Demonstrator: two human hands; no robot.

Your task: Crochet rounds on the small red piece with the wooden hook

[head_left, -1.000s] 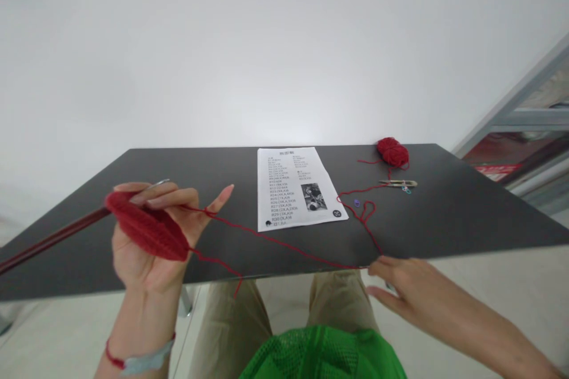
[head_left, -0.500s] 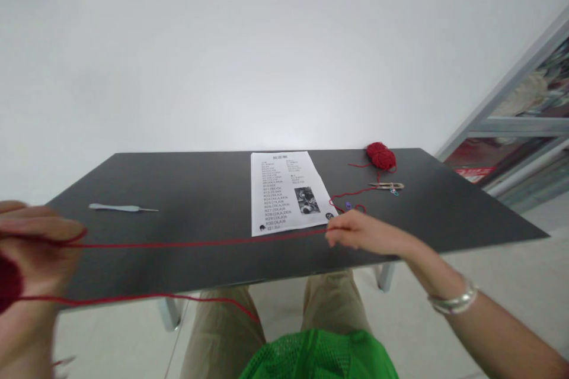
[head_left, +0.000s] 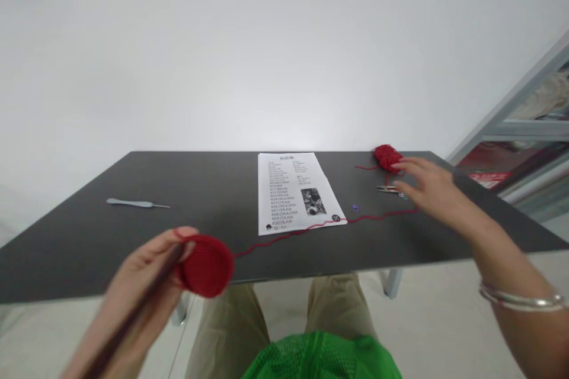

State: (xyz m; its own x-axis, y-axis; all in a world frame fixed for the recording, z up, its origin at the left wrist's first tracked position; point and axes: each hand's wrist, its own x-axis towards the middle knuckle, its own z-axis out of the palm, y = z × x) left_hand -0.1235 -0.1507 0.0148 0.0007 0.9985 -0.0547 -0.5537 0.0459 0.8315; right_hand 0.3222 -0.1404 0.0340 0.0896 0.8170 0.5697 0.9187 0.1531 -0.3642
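Observation:
My left hand (head_left: 142,287) is closed on a round red crocheted piece (head_left: 207,265), held in front of the table's near edge; a dark red strand or stick, blurred, runs along the palm. A red yarn strand (head_left: 311,226) leads from the piece across the black table (head_left: 200,183) to under my right hand (head_left: 429,186). That hand hovers at the back right with fingers stretched out, just over small snips (head_left: 386,189) and beside the red yarn ball (head_left: 386,157). I cannot see it gripping the strand.
A printed pattern sheet (head_left: 291,189) lies mid-table, a purple stitch marker (head_left: 355,208) just right of it. A grey crochet hook (head_left: 133,204) lies at the left. Green mesh (head_left: 320,355) rests on my lap. A metal frame (head_left: 511,109) stands at the right.
My left hand swung in from the left edge toward the centre with the crocheted piece. My right hand moved from the sheet's front corner to the yarn ball. The taut strand now lies slack.

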